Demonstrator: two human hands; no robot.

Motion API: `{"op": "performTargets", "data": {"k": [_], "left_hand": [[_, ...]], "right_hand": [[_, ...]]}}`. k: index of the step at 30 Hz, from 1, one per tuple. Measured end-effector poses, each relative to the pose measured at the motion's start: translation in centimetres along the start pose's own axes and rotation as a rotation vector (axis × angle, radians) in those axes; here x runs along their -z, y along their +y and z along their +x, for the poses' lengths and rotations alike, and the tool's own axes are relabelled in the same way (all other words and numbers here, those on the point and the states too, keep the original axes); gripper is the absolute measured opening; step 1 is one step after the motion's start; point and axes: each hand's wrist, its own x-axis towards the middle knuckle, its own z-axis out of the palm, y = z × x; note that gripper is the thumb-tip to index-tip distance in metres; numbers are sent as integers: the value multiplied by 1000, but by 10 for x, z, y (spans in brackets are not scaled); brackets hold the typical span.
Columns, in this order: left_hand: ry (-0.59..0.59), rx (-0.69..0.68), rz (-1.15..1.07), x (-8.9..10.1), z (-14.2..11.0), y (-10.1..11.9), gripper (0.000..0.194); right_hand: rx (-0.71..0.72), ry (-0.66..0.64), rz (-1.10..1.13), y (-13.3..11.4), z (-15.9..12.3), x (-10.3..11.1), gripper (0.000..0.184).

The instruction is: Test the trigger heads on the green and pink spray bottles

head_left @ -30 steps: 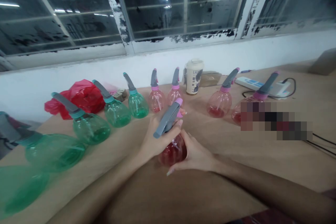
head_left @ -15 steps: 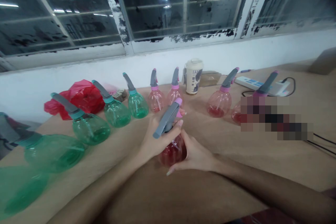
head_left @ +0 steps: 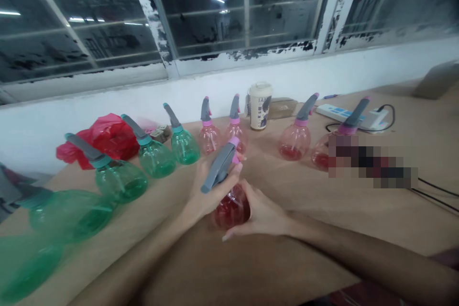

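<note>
A pink spray bottle with red liquid and a grey trigger head stands in front of me, its top tilted a little toward the left. My left hand is wrapped round its neck, just under the grey head. Lower down, my right hand grips the round body from the right side, thumb in front. The bottle's neck and the left fingertips are partly hidden. Behind it are two pink spray bottles close together.
Green spray bottles line the left, near a red plastic bag. A paper cup is at the back. Rightward are pink spray bottles, a power strip with cables, and a blurred-out patch. A wall with windows borders the table.
The whole view has shifted slightly, so things appear a little further left. Both hands keep their hold on the pink spray bottle, with no clear change of grip.
</note>
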Motion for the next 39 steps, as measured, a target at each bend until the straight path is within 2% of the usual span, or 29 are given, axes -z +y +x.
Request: {"op": "performTargets", "data": {"k": [5, 10, 14, 17, 22, 26, 28, 32, 35, 39], "left_hand": [[86, 78, -10, -2, -4, -7, 22], [76, 162, -70, -5, -11, -15, 36], [68, 136, 48, -10, -21, -24, 41], [80, 175, 169, -13, -22, -27, 42], [73, 146, 186, -27, 0, -28, 43], [45, 93, 183, -48, 25, -33, 50], [64, 91, 195, -59, 37, -36, 52], [81, 82, 221, -78, 61, -42, 55], [70, 96, 245, -88, 76, -43, 55], [84, 127, 294, -97, 89, -41, 57]], "right_hand": [[23, -22, -55, -2, 3, 7, 97], [66, -42, -70, -2, 8, 19, 91], [116, -19, -46, 1, 12, 32, 89], [111, 18, -54, 5, 15, 38, 94], [22, 162, -188, 14, 11, 50, 97], [-94, 277, -350, 19, -8, 75, 99], [-151, 318, -381, 16, -21, 91, 87], [-279, 484, -434, -2, -46, 116, 51], [-257, 602, -479, -11, -51, 129, 43], [-203, 800, -637, -6, -39, 141, 54]]}}
